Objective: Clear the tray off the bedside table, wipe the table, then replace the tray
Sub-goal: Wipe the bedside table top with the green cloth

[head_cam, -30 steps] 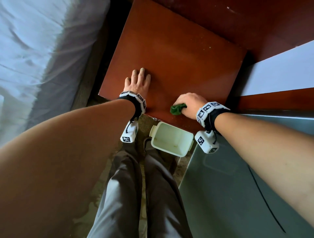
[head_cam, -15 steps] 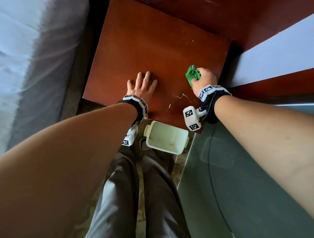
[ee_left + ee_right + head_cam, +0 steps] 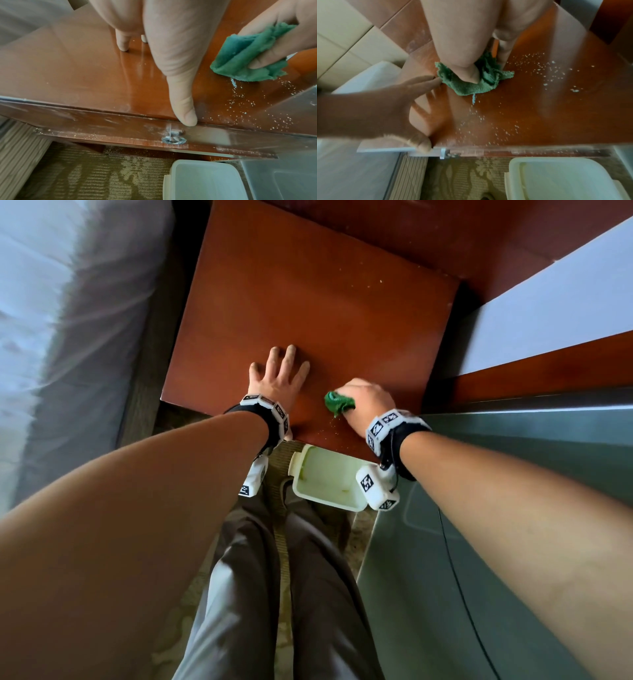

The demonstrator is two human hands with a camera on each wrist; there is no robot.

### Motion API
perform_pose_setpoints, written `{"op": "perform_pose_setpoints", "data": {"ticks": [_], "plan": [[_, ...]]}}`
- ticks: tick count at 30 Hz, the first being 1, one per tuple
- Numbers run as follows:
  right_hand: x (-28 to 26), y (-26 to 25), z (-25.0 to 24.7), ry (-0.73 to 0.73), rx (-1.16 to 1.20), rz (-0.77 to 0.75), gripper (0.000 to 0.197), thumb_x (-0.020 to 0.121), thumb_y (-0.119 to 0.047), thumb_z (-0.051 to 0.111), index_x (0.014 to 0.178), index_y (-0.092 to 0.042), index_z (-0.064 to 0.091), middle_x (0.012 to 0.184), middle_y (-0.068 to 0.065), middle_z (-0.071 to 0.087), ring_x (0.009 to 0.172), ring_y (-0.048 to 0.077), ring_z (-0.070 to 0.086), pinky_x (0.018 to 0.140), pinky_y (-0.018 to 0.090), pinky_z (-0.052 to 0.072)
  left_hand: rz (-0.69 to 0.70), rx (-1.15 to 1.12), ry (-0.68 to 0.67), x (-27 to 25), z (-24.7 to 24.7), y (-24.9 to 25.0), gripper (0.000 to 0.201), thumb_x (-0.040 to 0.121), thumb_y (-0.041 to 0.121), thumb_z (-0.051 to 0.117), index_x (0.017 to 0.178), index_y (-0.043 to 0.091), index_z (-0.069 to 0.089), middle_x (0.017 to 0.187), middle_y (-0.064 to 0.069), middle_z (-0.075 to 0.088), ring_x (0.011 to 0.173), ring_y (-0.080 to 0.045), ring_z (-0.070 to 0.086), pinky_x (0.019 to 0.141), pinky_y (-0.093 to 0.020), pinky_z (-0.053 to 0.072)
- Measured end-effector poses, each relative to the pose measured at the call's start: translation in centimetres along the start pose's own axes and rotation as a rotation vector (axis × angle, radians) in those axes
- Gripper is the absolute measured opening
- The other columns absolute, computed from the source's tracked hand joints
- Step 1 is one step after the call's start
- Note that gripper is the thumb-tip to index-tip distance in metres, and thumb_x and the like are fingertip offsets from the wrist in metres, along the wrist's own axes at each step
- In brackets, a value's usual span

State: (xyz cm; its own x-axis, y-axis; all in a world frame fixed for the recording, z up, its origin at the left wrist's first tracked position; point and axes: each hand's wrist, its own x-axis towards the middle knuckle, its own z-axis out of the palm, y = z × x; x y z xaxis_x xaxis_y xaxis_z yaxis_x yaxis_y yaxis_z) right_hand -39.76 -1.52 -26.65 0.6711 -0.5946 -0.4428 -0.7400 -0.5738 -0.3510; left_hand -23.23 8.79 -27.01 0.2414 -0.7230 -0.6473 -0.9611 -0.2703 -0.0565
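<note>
The reddish-brown bedside table point(image 3: 308, 302) has a bare top. My left hand point(image 3: 279, 374) rests flat on its near part with the fingers spread, thumb point(image 3: 185, 108) at the front edge. My right hand point(image 3: 364, 400) grips a bunched green cloth point(image 3: 337, 402) point(image 3: 248, 59) point(image 3: 471, 81) and presses it on the top near the front right. Pale crumbs point(image 3: 496, 121) point(image 3: 240, 102) lie scattered between the cloth and the front edge. No tray shows on the table.
A pale plastic bin point(image 3: 325, 481) point(image 3: 565, 180) stands on the patterned carpet just below the table's front edge. A bed point(image 3: 51, 337) lies to the left. A grey-green surface point(image 3: 479, 542) is on the right, and a drawer knob point(image 3: 173, 140) sits below the edge.
My right hand has pulled the green cloth from the far right of the top back toward the front edge. The left hand has stayed flat on the table.
</note>
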Motion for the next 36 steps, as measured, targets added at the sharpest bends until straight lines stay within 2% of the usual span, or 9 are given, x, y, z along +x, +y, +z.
{"op": "perform_pose_setpoints", "data": {"ticks": [5, 9, 12, 14, 23, 27, 30, 33, 36], "plan": [[-0.2, 0.4, -0.6, -0.025, 0.072, 0.010, 0.022, 0.080, -0.019, 0.061, 0.098, -0.027, 0.071, 0.101, -0.006, 0.066, 0.089, 0.025, 0.063, 0.071, 0.033, 0.053, -0.005, -0.011, 0.013, -0.1, -0.1, 0.2, 0.160, 0.037, 0.057, 0.093, 0.154, 0.025, -0.010, 0.160, -0.011, -0.020, 0.148, -0.038, -0.008, 0.114, -0.061, 0.022], [1.7, 2.8, -3.1, 0.168, 0.081, 0.184, 0.030, 0.083, -0.013, 0.061, 0.112, -0.016, 0.067, 0.112, 0.006, 0.063, 0.101, 0.029, 0.061, 0.080, 0.030, 0.047, -0.005, -0.009, 0.011, 0.2, 0.1, 0.1, 0.160, 0.035, 0.059, 0.093, 0.154, 0.026, -0.010, 0.160, -0.011, -0.020, 0.148, -0.038, -0.009, 0.113, -0.061, 0.020], [2.8, 4.8, -4.5, 0.231, 0.076, 0.315, 0.038, 0.088, -0.012, 0.056, 0.126, -0.013, 0.060, 0.124, 0.010, 0.058, 0.113, 0.031, 0.056, 0.092, 0.032, 0.045, -0.005, -0.006, 0.019, 0.2, 0.3, 0.1, 0.160, 0.035, 0.058, 0.093, 0.154, 0.026, -0.009, 0.160, -0.011, -0.020, 0.148, -0.038, -0.008, 0.113, -0.060, 0.020], [3.3, 5.7, -4.8, 0.232, 0.065, 0.356, 0.041, 0.089, -0.011, 0.054, 0.129, -0.014, 0.058, 0.127, 0.010, 0.055, 0.116, 0.031, 0.055, 0.093, 0.031, 0.045, -0.005, -0.010, 0.025, 0.3, 0.4, 0.1, 0.158, 0.037, 0.055, 0.094, 0.154, 0.026, -0.008, 0.160, -0.011, -0.020, 0.148, -0.037, -0.008, 0.114, -0.060, 0.020], [0.9, 3.6, -2.7, 0.168, 0.091, 0.241, 0.035, 0.088, -0.007, 0.058, 0.123, -0.011, 0.062, 0.130, 0.003, 0.057, 0.111, 0.026, 0.059, 0.093, 0.031, 0.049, -0.001, -0.011, 0.032, 0.3, 0.3, 0.1, 0.162, 0.032, 0.061, 0.092, 0.155, 0.026, -0.007, 0.160, -0.011, -0.018, 0.148, -0.038, -0.007, 0.113, -0.061, 0.021], [-1.4, 2.2, -0.4, 0.150, 0.080, 0.116, 0.030, 0.083, -0.008, 0.060, 0.109, -0.020, 0.070, 0.118, -0.006, 0.064, 0.095, 0.021, 0.064, 0.072, 0.019, 0.043, -0.001, -0.018, 0.021, 0.2, 0.2, 0.1, 0.160, 0.035, 0.060, 0.092, 0.154, 0.026, -0.009, 0.160, -0.011, -0.020, 0.148, -0.038, -0.008, 0.114, -0.062, 0.020], [-2.6, 1.6, 0.8, 0.106, 0.084, 0.053, 0.025, 0.079, -0.013, 0.063, 0.098, -0.027, 0.072, 0.105, -0.011, 0.067, 0.084, 0.020, 0.065, 0.062, 0.018, 0.036, -0.004, -0.009, 0.026, 0.2, 0.2, 0.2, 0.158, 0.037, 0.058, 0.093, 0.154, 0.026, -0.008, 0.160, -0.010, -0.019, 0.148, -0.037, -0.007, 0.113, -0.061, 0.020], [-2.5, 2.0, 0.6, 0.086, 0.176, 0.070, 0.034, 0.076, -0.007, 0.062, 0.102, -0.025, 0.073, 0.106, -0.010, 0.068, 0.088, 0.017, 0.065, 0.067, 0.020, 0.045, -0.010, -0.015, 0.052, 0.2, 0.3, 0.3, 0.152, 0.042, 0.051, 0.094, 0.155, 0.026, -0.005, 0.161, -0.010, -0.017, 0.148, -0.038, -0.006, 0.114, -0.061, 0.022], [-1.2, 3.3, -1.1, 0.186, 0.163, 0.178, 0.037, 0.080, -0.006, 0.058, 0.114, -0.015, 0.068, 0.116, 0.002, 0.063, 0.099, 0.020, 0.060, 0.078, 0.022, 0.042, -0.005, -0.012, 0.046, 0.2, 0.4, 0.2, 0.154, 0.041, 0.051, 0.094, 0.155, 0.025, -0.006, 0.160, -0.011, -0.018, 0.148, -0.038, -0.006, 0.114, -0.061, 0.021]]}}
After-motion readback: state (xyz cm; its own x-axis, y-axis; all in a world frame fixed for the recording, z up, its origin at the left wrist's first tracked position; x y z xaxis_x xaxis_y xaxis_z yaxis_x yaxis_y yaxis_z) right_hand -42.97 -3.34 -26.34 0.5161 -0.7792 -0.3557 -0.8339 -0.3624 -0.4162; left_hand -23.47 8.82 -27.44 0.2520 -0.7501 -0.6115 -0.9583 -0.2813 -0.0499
